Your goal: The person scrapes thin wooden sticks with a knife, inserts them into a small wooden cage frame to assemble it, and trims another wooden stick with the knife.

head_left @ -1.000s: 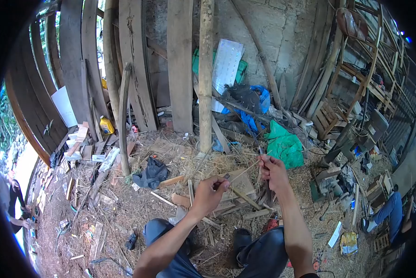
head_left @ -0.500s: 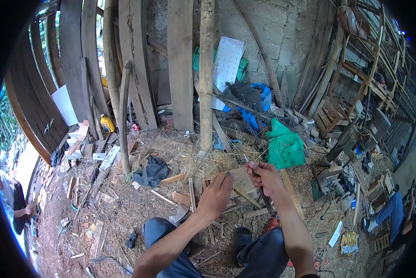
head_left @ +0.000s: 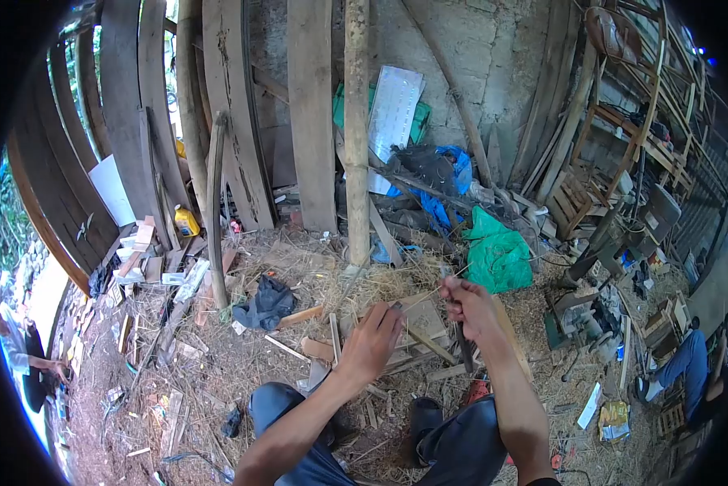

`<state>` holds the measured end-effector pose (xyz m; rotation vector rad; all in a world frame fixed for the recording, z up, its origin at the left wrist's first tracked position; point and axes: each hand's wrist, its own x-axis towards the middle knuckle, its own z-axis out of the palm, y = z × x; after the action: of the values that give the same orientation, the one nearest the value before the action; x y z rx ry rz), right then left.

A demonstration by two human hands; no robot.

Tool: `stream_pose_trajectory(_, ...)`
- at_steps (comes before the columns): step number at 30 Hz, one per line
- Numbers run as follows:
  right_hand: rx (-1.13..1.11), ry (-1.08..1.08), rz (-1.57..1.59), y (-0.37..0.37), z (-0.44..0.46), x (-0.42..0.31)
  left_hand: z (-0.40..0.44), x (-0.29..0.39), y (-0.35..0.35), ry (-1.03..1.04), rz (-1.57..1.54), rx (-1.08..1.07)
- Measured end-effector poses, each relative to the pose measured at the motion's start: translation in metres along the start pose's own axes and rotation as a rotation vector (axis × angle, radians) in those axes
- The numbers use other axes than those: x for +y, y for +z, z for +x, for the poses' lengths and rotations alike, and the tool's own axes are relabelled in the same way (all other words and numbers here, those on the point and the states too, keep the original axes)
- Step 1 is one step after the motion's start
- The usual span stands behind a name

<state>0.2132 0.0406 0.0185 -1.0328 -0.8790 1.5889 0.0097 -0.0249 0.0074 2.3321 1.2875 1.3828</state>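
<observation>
My left hand [head_left: 370,344] is closed in a pinch in front of my knees. A small dark tip shows at its fingertips, too small to name. My right hand [head_left: 473,310], blurred by motion, is level with it and slightly apart. Its fingers are curled round a slim tool with a long dark shaft [head_left: 466,348], which sticks out below the palm. The tool's upper end is smeared. A thin pale line, perhaps a straw or wire, seems to run between the two hands. Below them lie wood offcuts [head_left: 429,344] on the ground.
A round post [head_left: 357,146] stands ahead, with a green plastic sheet [head_left: 497,251] to its right. Black cloth [head_left: 265,303] and a yellow bottle [head_left: 186,220] lie left. Wooden frames [head_left: 623,154] lean at right. Other people show at the left edge [head_left: 36,364] and right edge [head_left: 680,364].
My right hand has turned and its fingers have shifted; the shiny upper end of its tool is now blurred. My left hand has barely moved. The person at left has reached a hand outward.
</observation>
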Motion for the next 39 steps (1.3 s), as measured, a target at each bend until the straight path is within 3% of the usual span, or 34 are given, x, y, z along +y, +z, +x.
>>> stream_pose_trajectory(6, -0.18, 0.149, -0.064, 0.026, -0.018, 0.007, 0.0, -0.001, 0.0, 0.034, 0.051, -0.015)
stream_pose_trajectory(11, -0.167, 0.165, -0.091, 0.018, -0.013, -0.003, 0.003, -0.001, -0.002, 0.126, 0.131, -0.1)
stream_pose_trajectory(23, -0.153, 0.081, -0.149, 0.005, -0.004, -0.005, 0.006, 0.004, -0.001, 0.09, 0.106, -0.095)
stream_pose_trajectory(25, 0.032, -0.005, -0.192, -0.011, 0.006, -0.007, 0.002, 0.002, -0.003, 0.087, 0.097, -0.042)
stream_pose_trajectory(28, 0.063, -0.104, -0.039, -0.035, 0.004, -0.028, -0.003, -0.001, -0.012, 0.066, 0.073, 0.004)
stream_pose_trajectory(33, -0.006, -0.024, -0.062, -0.001, -0.008, -0.004, 0.001, -0.001, -0.007, 0.046, 0.11, -0.038)
stream_pose_trajectory(35, -0.169, 0.09, -0.081, 0.023, -0.016, 0.006, 0.005, 0.005, -0.006, 0.065, 0.092, -0.016)
stream_pose_trajectory(39, -0.075, 0.07, -0.052, -0.002, 0.0, -0.003, 0.005, -0.003, -0.008, 0.075, 0.09, 0.001)
